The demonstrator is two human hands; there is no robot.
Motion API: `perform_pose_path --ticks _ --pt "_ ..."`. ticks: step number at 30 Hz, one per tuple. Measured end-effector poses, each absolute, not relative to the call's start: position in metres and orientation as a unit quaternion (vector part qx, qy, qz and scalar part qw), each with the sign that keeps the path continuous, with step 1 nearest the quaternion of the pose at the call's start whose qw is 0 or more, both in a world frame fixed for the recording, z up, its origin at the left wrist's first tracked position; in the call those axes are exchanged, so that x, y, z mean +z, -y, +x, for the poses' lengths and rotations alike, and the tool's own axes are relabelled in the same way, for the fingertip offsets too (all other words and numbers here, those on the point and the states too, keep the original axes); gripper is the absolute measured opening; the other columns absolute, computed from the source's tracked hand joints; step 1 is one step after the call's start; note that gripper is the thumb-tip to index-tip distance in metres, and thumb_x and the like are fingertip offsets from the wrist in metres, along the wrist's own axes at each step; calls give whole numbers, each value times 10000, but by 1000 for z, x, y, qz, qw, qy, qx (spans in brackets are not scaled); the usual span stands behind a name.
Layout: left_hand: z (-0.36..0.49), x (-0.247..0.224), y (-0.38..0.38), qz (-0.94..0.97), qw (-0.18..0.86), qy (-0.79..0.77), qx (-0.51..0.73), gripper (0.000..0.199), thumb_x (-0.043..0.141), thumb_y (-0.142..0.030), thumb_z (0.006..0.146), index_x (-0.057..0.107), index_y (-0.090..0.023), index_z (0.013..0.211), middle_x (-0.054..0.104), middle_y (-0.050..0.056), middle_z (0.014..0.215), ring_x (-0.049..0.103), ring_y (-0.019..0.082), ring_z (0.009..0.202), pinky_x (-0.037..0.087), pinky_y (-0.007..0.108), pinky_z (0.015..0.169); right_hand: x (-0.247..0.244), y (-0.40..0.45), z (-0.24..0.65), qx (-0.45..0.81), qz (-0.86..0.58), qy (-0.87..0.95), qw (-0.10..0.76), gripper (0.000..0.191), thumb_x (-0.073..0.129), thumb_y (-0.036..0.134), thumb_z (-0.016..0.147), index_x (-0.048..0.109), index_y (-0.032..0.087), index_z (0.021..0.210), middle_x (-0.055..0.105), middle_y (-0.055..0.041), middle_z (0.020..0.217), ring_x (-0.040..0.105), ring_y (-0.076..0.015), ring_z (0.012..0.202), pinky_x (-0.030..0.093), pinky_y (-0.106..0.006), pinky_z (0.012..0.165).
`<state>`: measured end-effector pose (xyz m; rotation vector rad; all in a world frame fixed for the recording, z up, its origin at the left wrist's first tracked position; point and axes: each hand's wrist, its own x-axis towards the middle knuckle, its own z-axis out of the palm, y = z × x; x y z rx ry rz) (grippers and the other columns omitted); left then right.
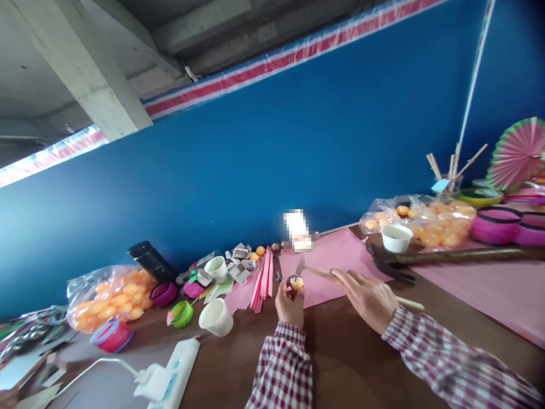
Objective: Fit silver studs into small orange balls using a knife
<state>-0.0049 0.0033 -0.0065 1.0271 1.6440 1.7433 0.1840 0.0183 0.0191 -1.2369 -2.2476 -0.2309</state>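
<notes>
My left hand [290, 305] is closed round a small shiny round cup [295, 282] with something orange inside it. My right hand [367, 296] grips the wooden handle of a small tool [321, 273], whose rear end sticks out past the wrist. The tool's grey flat head lies just above the cup, and whether they touch I cannot tell. Beneath and behind both hands lies a pink sheet [340, 255] on the brown table. Folded pink strips [264, 278] are left of my left hand.
White paper cups [216, 318] and a white power strip [181, 369] stand at the left. Bags of orange balls [113, 298] lie on both sides. A hammer [451, 255] rests at the right, near a white cup [396, 238]. A blue partition [255, 165] rises behind.
</notes>
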Motion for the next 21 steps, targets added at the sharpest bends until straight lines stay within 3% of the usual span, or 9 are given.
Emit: perform_pose_path --ticks 9,16,21 --pt "-6 -15 -5 395 272 -601 639 413 643 -275 598 589 -98 968 625 40 719 546 95 540 457 221 542 13 -20 186 -100 -453 842 275 396 336 285 869 356 308 1264 620 -22 855 563 -114 607 329 -219 464" --pt "-8 -18 -5 418 239 -619 620 412 630 -260 612 579 -122 997 630 51 768 546 102 574 455 224 569 15 -18 184 -104 -451 845 270 369 333 303 871 410 318 1232 624 -19 817 557 -112 586 305 -214 437" --pt "-9 -15 -5 416 229 -624 621 375 622 -224 607 592 -144 972 640 65 843 596 144 697 468 241 631 20 -16 186 -96 -458 827 310 372 336 306 875 414 286 1238 625 -28 852 561 -102 635 343 -195 489"
